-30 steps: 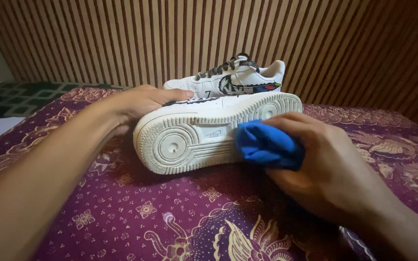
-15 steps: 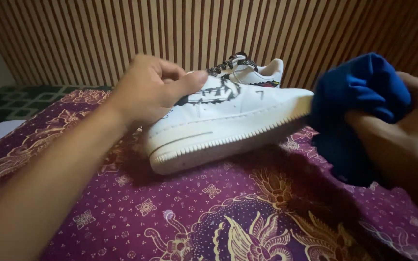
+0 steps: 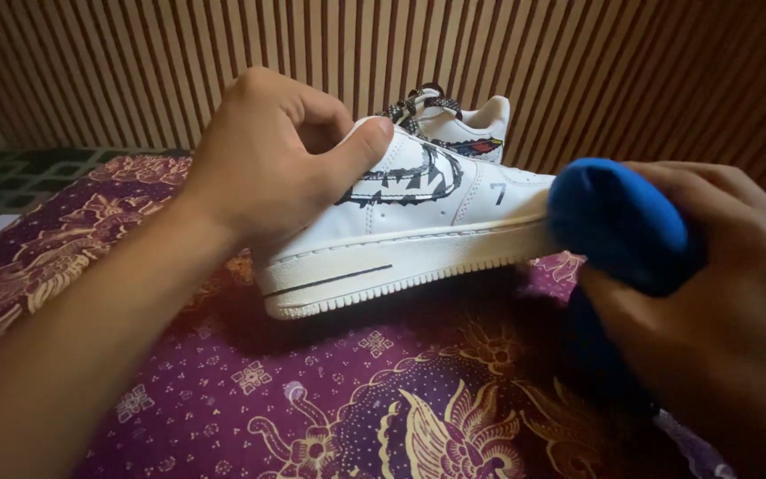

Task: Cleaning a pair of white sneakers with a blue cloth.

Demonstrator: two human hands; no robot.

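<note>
The left hand is gripping the white leather sneaker with black brush-stroke markings at its collar, thumb pressing on the upper and fingers curling inside, keeping it upright with its heel resting on the purple batik-patterned cloth. Behind it, a second matching white sneaker with dark laces is standing before the brown slatted wooden wall. The right hand is closing tightly around a bunched blue cloth, pressing it against the held sneaker's toe end.

Sneaker turned upright; blue cloth now at toe.
</note>
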